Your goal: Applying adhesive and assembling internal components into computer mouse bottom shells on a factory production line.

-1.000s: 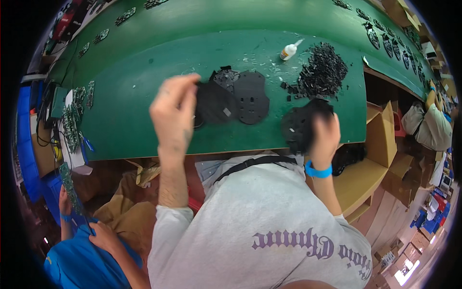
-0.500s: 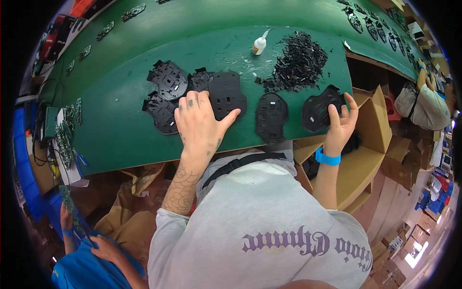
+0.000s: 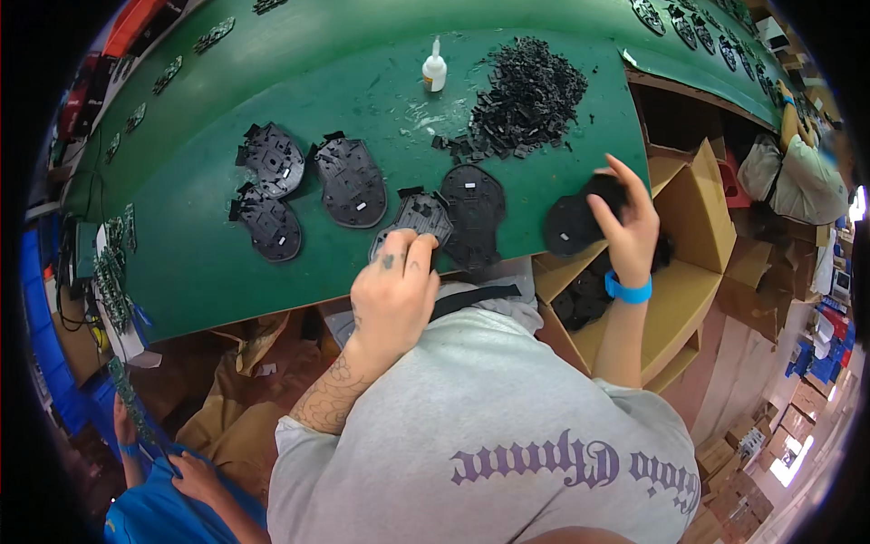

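1. My left fingers (image 3: 420, 257) were bent close together over the near end of a ridged black plate (image 3: 423, 215); I couldn't tell whether they pinched it or merely rested there.
2. My right fingers (image 3: 630, 181) stood apart, thumb well away from forefinger, at the upper part of a rounded black plate (image 3: 571, 224) near the counter's front right corner; whether they touched it was unclear.
3. The ridged plate lay by the front edge of the counter (image 3: 199, 263), perhaps for easy reach.
4. A long black plate (image 3: 473, 218) lay just right of it, its near end close to that edge, leaving little room towards me.
5. Leftward, three more black plates (image 3: 349, 181) lay spread out, probably so each could be reached singly; bare green ran on to their left.
6. Farther back, a heap of small black pieces (image 3: 530, 95) and an upright white bottle (image 3: 435, 72) stood, likely there to free the front.
7. Past the right corner, an open cardboard box (image 3: 711, 240) held dark parts, hemming in my right wrist.
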Demonstrator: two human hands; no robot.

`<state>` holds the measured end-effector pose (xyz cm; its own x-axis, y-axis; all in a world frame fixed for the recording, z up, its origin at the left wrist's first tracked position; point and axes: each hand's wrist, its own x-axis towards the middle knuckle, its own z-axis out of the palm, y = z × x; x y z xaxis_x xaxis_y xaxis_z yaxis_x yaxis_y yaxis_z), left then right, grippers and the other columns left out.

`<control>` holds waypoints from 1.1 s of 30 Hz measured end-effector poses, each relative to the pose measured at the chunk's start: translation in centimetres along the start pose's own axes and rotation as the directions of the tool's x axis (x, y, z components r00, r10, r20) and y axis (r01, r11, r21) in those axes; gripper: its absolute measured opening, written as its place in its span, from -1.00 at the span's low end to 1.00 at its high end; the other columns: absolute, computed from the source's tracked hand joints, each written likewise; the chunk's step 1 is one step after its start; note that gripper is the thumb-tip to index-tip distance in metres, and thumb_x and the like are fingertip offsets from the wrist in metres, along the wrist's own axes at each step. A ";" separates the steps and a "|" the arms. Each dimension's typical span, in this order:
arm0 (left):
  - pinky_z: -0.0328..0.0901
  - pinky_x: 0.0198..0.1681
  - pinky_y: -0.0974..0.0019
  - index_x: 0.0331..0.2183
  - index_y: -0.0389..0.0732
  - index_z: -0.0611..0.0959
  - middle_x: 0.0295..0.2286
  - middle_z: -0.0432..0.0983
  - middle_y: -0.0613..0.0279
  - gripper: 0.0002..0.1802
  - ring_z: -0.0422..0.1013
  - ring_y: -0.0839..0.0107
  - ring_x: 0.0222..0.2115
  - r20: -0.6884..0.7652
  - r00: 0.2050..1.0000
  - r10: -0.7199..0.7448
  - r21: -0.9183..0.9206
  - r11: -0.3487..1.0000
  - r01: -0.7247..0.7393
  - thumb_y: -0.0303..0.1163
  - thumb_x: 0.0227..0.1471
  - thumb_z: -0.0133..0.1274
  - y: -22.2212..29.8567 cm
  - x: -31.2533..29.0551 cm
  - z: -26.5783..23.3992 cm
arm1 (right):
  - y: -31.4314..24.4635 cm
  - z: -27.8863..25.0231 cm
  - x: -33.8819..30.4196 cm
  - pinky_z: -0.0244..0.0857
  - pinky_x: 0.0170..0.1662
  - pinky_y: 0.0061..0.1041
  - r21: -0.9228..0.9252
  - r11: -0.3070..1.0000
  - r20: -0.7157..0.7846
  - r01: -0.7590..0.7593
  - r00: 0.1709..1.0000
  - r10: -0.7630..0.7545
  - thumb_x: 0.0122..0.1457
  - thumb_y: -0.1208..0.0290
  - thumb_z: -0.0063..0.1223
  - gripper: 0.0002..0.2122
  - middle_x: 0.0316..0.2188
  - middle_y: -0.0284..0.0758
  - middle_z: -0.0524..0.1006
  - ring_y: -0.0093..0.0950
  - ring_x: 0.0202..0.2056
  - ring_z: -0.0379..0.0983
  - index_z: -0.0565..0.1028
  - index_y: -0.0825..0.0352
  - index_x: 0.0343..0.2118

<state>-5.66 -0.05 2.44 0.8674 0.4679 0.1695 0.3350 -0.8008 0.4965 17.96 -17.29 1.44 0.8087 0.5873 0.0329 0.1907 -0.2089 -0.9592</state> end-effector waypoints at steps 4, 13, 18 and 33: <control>0.38 -0.35 0.30 -0.10 -0.26 0.54 -0.17 0.41 0.15 -0.49 0.47 0.24 -0.37 -0.077 0.996 0.036 0.001 0.999 -0.036 -0.56 -0.21 0.18 0.9 -0.8 1.8 | -0.5 2.0 2.1 0.23 0.03 -0.38 -0.514 0.708 0.249 0.484 0.874 -0.417 -0.10 0.52 0.24 -0.63 -0.22 -0.26 0.52 -0.28 -0.10 0.37 0.55 0.27 -0.13; 0.26 -0.15 0.22 -0.02 -0.28 0.52 -0.10 0.39 0.15 -0.39 0.36 0.21 -0.15 -0.121 0.987 0.107 0.067 0.993 -0.099 -0.26 -0.16 0.20 2.6 -0.5 2.1 | 0.4 1.9 5.4 0.28 -0.45 -0.57 -0.470 0.825 0.102 0.312 0.948 -0.301 -0.01 0.53 0.22 -0.89 -0.43 -0.32 0.51 -0.52 -0.51 0.44 0.62 0.36 -0.38; 0.23 -0.04 0.15 -0.02 -0.25 0.52 -0.06 0.38 0.09 -0.38 0.30 0.17 -0.07 0.028 0.975 0.222 0.167 0.960 -0.223 -0.24 -0.18 0.22 4.2 1.5 4.0 | 1.0 1.6 6.5 0.29 -0.45 -0.56 -0.530 0.720 0.165 0.447 0.888 -0.429 -0.01 0.52 0.22 -0.90 -0.43 -0.32 0.52 -0.50 -0.51 0.45 0.59 0.37 -0.39; 0.23 0.15 0.07 -0.32 -0.25 0.56 -0.14 0.46 0.18 -0.80 0.36 0.22 0.00 0.344 0.577 0.741 -0.076 0.634 -0.769 -0.48 -0.11 0.03 -2.2 7.6 -0.8 | 2.3 -0.8 -1.0 0.40 -0.31 -0.67 0.142 0.990 -0.027 -0.002 1.000 0.005 0.05 0.69 0.15 -0.91 -0.37 -0.31 0.59 -0.55 -0.32 0.55 0.59 0.48 -0.35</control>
<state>-0.14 5.58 3.33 0.8751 -0.4522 0.1725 -0.4829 -0.8393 0.2496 18.00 -18.99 -0.57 0.8243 0.5651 0.0352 0.1083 -0.0964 -0.9894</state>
